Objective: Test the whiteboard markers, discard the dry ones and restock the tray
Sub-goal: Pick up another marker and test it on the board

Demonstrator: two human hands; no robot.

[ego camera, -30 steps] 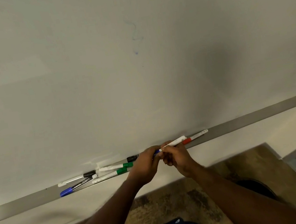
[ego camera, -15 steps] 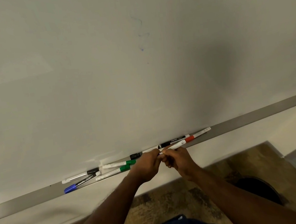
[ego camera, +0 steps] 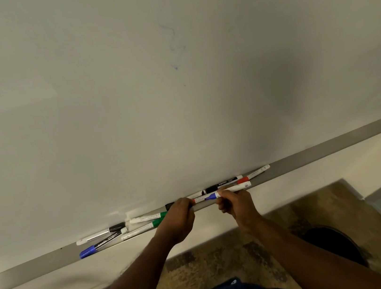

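At the bottom of the frame lay patterned floor [ego camera: 209, 260]. Above it, mid-frame, the right hand [ego camera: 235, 205] had its grip around an uncapped blue-tipped marker [ego camera: 231, 189], while the left hand [ego camera: 179, 216] was clenched around something I could not make out, apart from the tip. Beyond, more markers [ego camera: 143, 218] lay in the grey tray [ego camera: 333, 147] under the whiteboard [ego camera: 127, 92], which bore faint blue marks [ego camera: 173, 47].

Single head-worn wide-angle view, close in, faces forward and downward onto the large white wall-mounted whiteboard [ego camera: 127, 92], its long grey metal marker tray [ego camera: 333, 147] and the brown patterned floor [ego camera: 226, 257] beneath.
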